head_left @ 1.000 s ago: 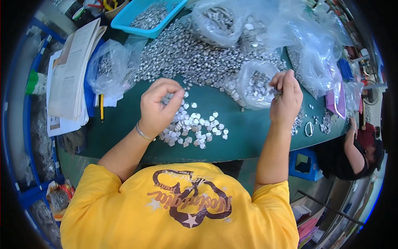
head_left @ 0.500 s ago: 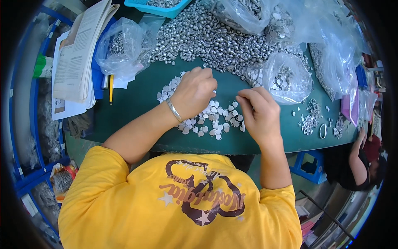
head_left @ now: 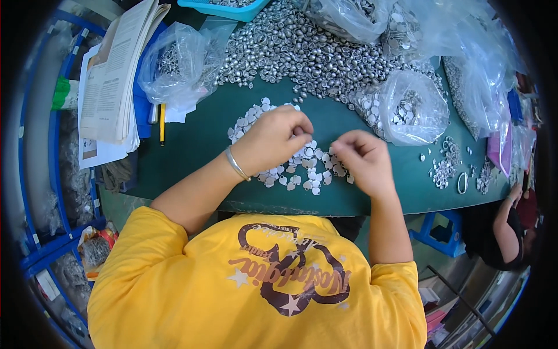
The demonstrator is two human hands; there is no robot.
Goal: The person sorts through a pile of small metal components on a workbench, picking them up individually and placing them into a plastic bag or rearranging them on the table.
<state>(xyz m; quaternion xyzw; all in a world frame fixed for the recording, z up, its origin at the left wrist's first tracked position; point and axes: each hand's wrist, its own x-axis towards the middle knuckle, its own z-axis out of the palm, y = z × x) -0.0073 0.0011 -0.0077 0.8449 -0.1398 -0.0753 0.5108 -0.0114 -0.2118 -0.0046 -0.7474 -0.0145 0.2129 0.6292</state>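
Note:
Small flat heart-shaped silvery pieces (head_left: 315, 175) lie scattered on the green table before me, partly under my hands. My left hand (head_left: 278, 138), with a silver bangle at its wrist, hovers over this pile. Its thumb and forefinger are pinched together, and whatever they hold is too small to make out. To its right, my right hand (head_left: 366, 160) is at the pile's right edge, thumb and fingertips also brought together. Anything between those fingertips is hidden. A small gap separates the two hands.
Beyond the hands spreads a large heap of domed metal pieces (head_left: 290, 46). An open plastic bag of flat pieces (head_left: 415, 113) stands at right, near loose rings (head_left: 444, 168). Papers (head_left: 116, 81), a yellow pencil (head_left: 162, 125) and another bag (head_left: 180, 64) lie left. A person (head_left: 505, 227) sits far right.
My left hand has moved slightly right and nearer to me, its thumb now showing against the forefinger. The right hand's fingers have curled in more. The whole view has shifted a little.

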